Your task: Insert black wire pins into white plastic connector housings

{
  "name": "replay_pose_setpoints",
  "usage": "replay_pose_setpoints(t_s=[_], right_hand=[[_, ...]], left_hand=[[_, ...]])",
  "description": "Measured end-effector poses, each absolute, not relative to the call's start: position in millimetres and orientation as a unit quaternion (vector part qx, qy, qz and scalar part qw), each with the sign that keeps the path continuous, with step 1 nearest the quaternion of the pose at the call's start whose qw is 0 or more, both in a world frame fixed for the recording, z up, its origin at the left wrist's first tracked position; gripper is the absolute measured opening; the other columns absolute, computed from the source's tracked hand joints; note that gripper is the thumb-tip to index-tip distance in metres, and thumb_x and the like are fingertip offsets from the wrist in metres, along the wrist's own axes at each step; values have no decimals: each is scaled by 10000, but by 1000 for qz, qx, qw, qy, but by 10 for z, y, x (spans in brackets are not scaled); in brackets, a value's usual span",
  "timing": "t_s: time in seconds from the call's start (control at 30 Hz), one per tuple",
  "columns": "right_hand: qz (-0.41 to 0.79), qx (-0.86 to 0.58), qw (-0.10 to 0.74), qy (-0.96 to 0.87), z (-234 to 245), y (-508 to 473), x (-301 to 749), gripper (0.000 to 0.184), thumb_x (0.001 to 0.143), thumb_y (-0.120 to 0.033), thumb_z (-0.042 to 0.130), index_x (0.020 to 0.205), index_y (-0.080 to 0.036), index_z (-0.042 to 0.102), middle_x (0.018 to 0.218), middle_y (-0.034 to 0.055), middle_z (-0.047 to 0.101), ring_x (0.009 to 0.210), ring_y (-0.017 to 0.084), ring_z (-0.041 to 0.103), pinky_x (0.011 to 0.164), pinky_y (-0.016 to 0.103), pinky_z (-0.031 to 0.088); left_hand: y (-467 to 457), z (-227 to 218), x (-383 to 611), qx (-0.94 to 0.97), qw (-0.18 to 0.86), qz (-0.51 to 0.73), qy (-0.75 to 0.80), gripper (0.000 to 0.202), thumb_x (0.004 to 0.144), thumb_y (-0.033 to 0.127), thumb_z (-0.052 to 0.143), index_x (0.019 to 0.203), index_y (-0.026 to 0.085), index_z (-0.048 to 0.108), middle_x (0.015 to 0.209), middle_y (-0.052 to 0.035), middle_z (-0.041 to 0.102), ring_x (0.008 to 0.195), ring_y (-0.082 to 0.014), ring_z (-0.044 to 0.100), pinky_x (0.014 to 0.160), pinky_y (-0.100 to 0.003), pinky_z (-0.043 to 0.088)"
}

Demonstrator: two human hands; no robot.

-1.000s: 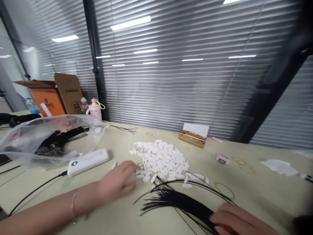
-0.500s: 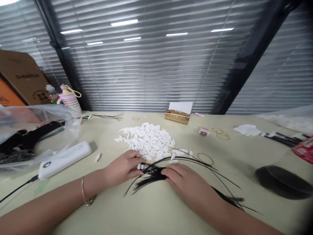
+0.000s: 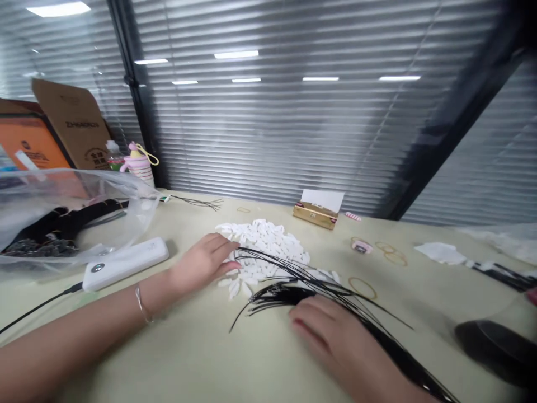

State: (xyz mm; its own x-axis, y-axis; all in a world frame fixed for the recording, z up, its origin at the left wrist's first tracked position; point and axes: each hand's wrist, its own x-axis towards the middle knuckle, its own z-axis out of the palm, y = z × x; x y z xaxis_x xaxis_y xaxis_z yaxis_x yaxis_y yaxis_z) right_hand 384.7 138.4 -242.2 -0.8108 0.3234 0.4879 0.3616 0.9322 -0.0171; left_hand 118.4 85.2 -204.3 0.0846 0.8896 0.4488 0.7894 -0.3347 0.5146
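Black thin ties [image 3: 282, 293] lie bunched by the near edge of the table [image 3: 201, 364]. The right hand [image 3: 331, 336] lies flat on them, fingers together. The left hand [image 3: 201, 263], fingers out flat, touches the pile of white bits [image 3: 268, 243].

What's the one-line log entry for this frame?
left hand: fingertips at white pieces | right hand: flat on black strands | nearby: power bank, rubber band
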Motion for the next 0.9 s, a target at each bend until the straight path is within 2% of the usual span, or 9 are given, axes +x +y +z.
replay_pose_setpoints(t_s=[0.13, 0.2, 0.27, 0.33, 0.5, 0.6, 0.67, 0.77, 0.9], right_hand=[[72, -218, 261, -938, -2508, 1325, 3633, 311, 770, -87, 583, 1055, -206, 620, 1031, 57, 624, 955, 194, 586, 845, 344, 504], [76, -227, 273, -932, -2547, 1415, 3552, 244, 760, -89, 600, 983, -179, 641, 1000, 69, 629, 936, 201, 591, 828, 355, 509], [86, -226, 276, -930, -2572, 1499, 3524, 108, 770, -91, 589, 802, -180, 641, 880, 43, 636, 842, 173, 604, 759, 309, 523], [96, -221, 281, -929, -2577, 1514, 3560, 120, 799, -105, 553, 734, -183, 616, 834, 32, 635, 808, 158, 606, 725, 279, 521], [104, -185, 287, -934, -2401, 1220, 3751, 224, 882, -163, 412, 864, -217, 629, 898, 26, 673, 851, 161, 624, 797, 287, 502], [162, -179, 268, -933, -2212, 1039, 3780, 228, 880, -153, 399, 822, -227, 606, 821, 1, 677, 756, 122, 634, 717, 200, 495], [235, -201, 249, -918, -2141, 1000, 3748, 215, 876, -161, 403, 828, -229, 601, 765, -16, 667, 678, 100, 621, 637, 171, 478], [330, -265, 192, -885, -2152, 1035, 3670, 211, 866, -235, 409, 772, -209, 597, 679, -9, 619, 592, 105, 555, 543, 194, 426], [435, -336, 150, -822, -2193, 1100, 3621, 311, 847, -382, 380, 690, -180, 557, 602, 2, 486, 562, 112, 421, 505, 220, 348]], left_hand=[[793, -1758, 1176, 610, 140, 493, 604, 490, 739, 586, 574, 962, 156, 651, 901, -111, 630, 901, -237, 546, 932, -470, 408], [760, -1723, 1266, 548, 229, 529, 607, 480, 803, 564, 491, 948, 135, 647, 840, -103, 635, 789, -191, 569, 841, -413, 468], [706, -1782, 1403, 494, 342, 532, 597, 456, 824, 519, 484, 926, 108, 653, 807, -102, 646, 687, -146, 580, 744, -346, 506], [619, -1904, 1554, 444, 444, 516, 582, 401, 756, 443, 627, 957, 97, 661, 815, -98, 662, 682, -125, 596, 731, -305, 511], [393, -2173, 1779, 283, 625, 510, 518, 405, 530, 264, 846, 898, 160, 711, 790, -13, 678, 653, -65, 597, 726, -216, 489], [361, -2236, 1826, 239, 669, 512, 483, 426, 447, 188, 881, 843, 166, 724, 680, 13, 671, 663, -89, 623, 727, -223, 489], [368, -2260, 1848, 230, 694, 494, 470, 438, 444, 179, 881, 850, 152, 718, 732, -19, 699, 724, -126, 653, 763, -257, 499], [385, -2297, 1865, 213, 708, 491, 462, 454, 462, 172, 875, 877, 145, 694, 815, -44, 714, 743, -140, 670, 782, -286, 508], [397, -2338, 1853, 223, 692, 511, 458, 439, 496, 126, 858, 885, 161, 657, 743, -2, 697, 733, -125, 663, 777, -283, 511]])
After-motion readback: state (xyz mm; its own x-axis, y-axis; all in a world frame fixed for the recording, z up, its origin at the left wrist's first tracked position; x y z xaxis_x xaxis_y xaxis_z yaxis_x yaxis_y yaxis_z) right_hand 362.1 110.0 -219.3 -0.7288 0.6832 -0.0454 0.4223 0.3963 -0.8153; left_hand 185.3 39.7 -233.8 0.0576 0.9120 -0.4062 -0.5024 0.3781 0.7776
